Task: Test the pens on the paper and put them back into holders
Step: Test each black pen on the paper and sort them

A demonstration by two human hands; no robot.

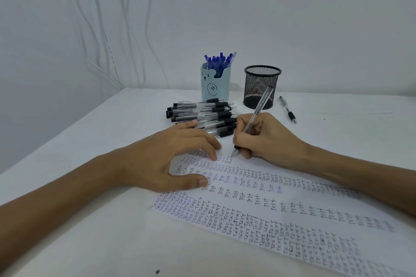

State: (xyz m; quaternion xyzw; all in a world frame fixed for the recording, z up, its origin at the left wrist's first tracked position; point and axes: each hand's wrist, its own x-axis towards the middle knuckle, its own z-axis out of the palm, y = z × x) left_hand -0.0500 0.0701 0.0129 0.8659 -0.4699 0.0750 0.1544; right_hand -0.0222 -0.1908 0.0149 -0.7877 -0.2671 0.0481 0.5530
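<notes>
The right hand [265, 139] pinches a clear pen [258, 105] between thumb and fingers, its tip touching the far edge of the paper [270, 211]. The left hand [166, 155] lies spread, its fingertips and thumb pressing the paper's far-left corner. The paper, filled with rows of "test", lies on the white counter [90, 141]. Just beyond the paper sits a pile of black-gripped pens [202, 112]. Farther beyond the paper stand 2 holders: a pale blue bear holder [215, 87] full of blue pens [219, 60] and a black mesh holder [256, 83]. 1 loose pen [288, 109] lies beyond the paper's far edge, apart from it.
</notes>
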